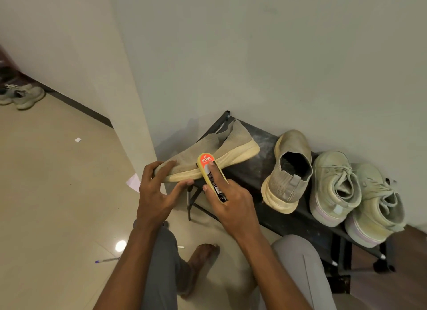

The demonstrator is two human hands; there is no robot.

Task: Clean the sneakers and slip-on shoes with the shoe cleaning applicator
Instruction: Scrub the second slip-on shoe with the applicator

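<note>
My left hand point(157, 192) grips the toe end of a beige knit slip-on shoe point(221, 150), holding it sideways over the left end of a black rack point(265, 143). My right hand point(228, 201) holds a yellow shoe cleaning applicator point(209, 171) with a red label, index finger lying along its top. The applicator's underside presses against the shoe's cream sole near the middle. The second slip-on point(288, 171) stands on the rack, heel toward me. Two pale green lace-up sneakers point(335, 187) point(376, 205) sit to its right.
The rack stands against a white wall beside a corner pillar point(129, 124). My knees and a bare foot point(198, 263) are on the tiled floor below. A pen point(107, 260) and paper scraps point(134, 182) lie on the floor. Another pair of sneakers point(20, 96) rests far left.
</note>
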